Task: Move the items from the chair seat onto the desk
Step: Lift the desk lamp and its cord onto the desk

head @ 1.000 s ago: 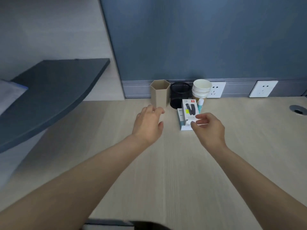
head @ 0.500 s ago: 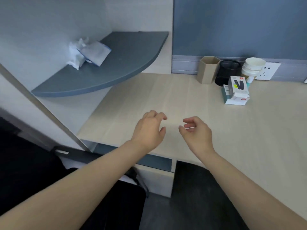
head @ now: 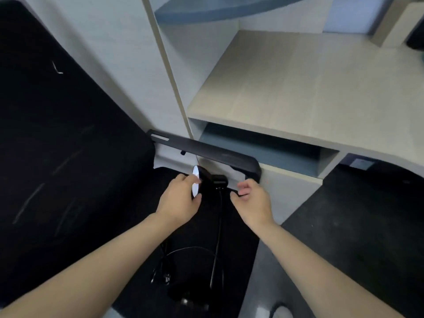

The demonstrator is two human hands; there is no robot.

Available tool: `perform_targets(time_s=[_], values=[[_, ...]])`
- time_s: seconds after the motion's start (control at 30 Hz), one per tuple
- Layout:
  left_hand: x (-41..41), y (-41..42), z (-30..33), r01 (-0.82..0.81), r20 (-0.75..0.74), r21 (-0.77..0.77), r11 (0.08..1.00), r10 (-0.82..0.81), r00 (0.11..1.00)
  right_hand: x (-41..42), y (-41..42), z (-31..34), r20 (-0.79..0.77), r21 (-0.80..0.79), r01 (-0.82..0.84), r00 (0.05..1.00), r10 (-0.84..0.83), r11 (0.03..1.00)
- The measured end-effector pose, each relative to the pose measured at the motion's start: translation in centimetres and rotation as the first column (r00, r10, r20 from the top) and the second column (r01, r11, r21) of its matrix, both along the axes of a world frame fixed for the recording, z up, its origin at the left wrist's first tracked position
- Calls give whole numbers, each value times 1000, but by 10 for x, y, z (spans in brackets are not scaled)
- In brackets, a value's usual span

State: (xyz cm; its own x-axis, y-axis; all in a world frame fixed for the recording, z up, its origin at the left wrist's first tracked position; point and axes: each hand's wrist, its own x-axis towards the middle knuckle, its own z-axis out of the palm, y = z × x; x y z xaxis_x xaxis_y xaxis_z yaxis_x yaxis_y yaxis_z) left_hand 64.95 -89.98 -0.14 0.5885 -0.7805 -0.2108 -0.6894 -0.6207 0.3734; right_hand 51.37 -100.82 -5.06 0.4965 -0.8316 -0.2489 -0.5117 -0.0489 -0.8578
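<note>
A black chair seat (head: 202,226) was seen below and to the left of the light wooden desk (head: 309,88), with the tall black chair back (head: 57,134) rising at its left and a black armrest (head: 206,152) running along its far edge. On the far part of the seat, a black device (head: 212,181) with a white round face (head: 195,181) was gripped by the left hand (head: 179,200), thumb and fingers closed around the white face. A black cable (head: 218,226) was seen running from the device toward the near edge of the seat, where it lay in loose loops. The right hand (head: 251,198) was held just to the right of the device with fingers loosely curled; whether anything was pinched in it could not be told. The desk surface nearest the seat was bare.
</note>
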Motion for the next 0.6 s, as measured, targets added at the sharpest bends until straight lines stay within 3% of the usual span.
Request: perform_targets(time_s=[0.2, 0.33, 0.6], values=[[12, 84, -76, -234, -140, 316, 920, 289, 947, 18, 57, -63, -189, 141, 8, 982, 19, 990], [8, 117, -118, -271, -191, 496, 825, 409, 892, 32, 73, -89, -250, 194, 32, 968, 18, 981], [8, 127, -167, -348, -160, 472, 810, 466, 870, 54, 69, -120, -296, 228, 148, 952, -76, 962]])
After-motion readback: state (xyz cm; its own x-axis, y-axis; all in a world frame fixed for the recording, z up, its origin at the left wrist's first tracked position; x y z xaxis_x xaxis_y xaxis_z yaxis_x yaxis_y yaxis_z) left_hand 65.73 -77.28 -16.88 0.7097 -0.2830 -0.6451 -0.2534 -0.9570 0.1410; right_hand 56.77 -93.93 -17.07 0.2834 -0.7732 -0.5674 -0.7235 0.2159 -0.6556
